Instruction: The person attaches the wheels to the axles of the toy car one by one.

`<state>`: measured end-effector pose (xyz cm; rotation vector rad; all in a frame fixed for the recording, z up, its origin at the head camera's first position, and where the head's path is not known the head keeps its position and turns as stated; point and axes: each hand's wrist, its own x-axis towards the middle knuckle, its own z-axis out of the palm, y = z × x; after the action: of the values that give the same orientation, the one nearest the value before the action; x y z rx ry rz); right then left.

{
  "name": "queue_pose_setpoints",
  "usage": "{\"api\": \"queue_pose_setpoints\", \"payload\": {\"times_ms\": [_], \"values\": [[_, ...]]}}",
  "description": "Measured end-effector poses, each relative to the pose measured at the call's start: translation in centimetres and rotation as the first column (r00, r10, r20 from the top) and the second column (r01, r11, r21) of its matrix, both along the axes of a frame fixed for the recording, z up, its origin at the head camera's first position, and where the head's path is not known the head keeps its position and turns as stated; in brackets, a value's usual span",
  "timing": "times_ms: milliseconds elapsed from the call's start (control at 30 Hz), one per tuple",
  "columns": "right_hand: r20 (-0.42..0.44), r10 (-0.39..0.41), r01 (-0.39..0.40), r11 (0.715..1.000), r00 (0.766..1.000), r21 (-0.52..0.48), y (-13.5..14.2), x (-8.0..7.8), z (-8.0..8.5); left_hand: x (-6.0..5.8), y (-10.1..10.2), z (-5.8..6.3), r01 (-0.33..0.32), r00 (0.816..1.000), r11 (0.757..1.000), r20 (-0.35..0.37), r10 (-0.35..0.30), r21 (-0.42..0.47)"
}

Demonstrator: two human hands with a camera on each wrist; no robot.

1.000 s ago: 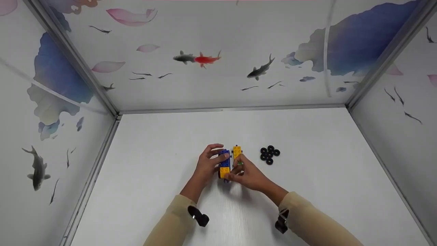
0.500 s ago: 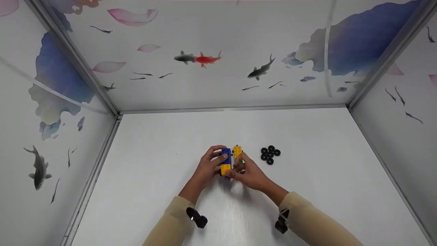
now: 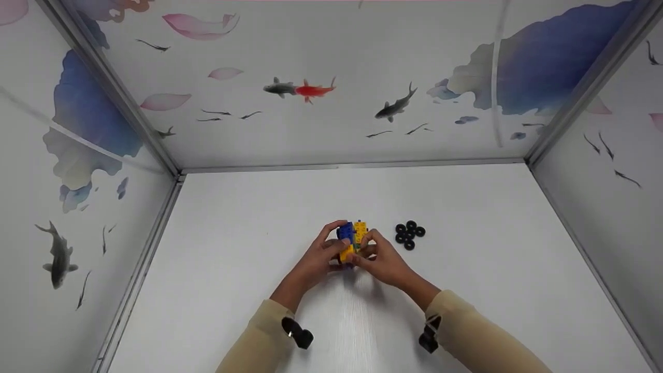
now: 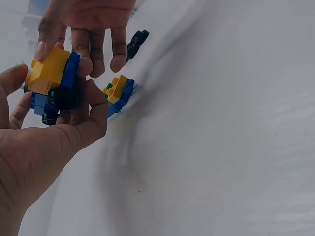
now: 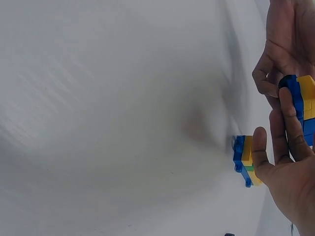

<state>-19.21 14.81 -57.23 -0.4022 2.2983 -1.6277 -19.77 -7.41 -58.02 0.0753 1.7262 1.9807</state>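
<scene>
In the head view my left hand (image 3: 317,260) holds a toy block car (image 3: 346,231), blue at its far part and yellow at its near part. The left wrist view shows black wheels (image 4: 64,98) on the car's underside, with left fingers curled beneath it. My right hand (image 3: 384,263) pinches the yellow end (image 4: 49,73) between thumb and a finger, its other fingers extended. Just right of the held car, a second block vehicle (image 3: 360,231), yellow and green on a blue base, sits on the table, partly hidden by the right hand. No wheels show on it.
Several black toy wheels (image 3: 409,234) lie in a cluster on the white table (image 3: 248,207), right of the hands. Walls printed with fish and petals enclose the table at the back (image 3: 331,134) and both sides.
The held car has shifted slightly right and away, closer to the second vehicle, and tilted a little. The left hand moved with it; the right hand stays at the yellow end.
</scene>
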Motion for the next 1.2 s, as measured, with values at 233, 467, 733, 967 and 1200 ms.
{"api": "queue_pose_setpoints", "payload": {"times_ms": [233, 467, 733, 967, 1200], "values": [[-0.012, 0.012, -0.012, 1.000, 1.000, 0.010, 0.4, -0.2, -0.3, 0.2, -0.2, -0.2, 0.026, 0.999, 0.999, -0.026, -0.026, -0.033], [-0.030, 0.048, -0.047, 0.997, 0.998, 0.053, 0.6, 0.0, -0.2, 0.3, -0.4, -0.3, 0.053, 0.998, 0.999, -0.041, -0.053, 0.011], [-0.099, -0.009, 0.020, 0.994, 0.995, 0.104, 1.8, -0.1, 0.1, 0.3, -0.5, -0.5, 0.022, 0.997, 1.000, -0.075, -0.021, 0.009], [-0.180, -0.112, 0.153, 0.961, 0.977, 0.232, 3.8, -1.0, -0.3, 0.4, -0.5, -0.5, -0.017, 0.998, 1.000, -0.058, 0.017, -0.003], [-0.301, -0.116, 0.216, 0.920, 0.947, 0.326, 6.4, -1.8, -0.7, 0.4, -0.5, -0.5, -0.048, 0.998, 0.999, -0.042, 0.048, -0.009]]}}
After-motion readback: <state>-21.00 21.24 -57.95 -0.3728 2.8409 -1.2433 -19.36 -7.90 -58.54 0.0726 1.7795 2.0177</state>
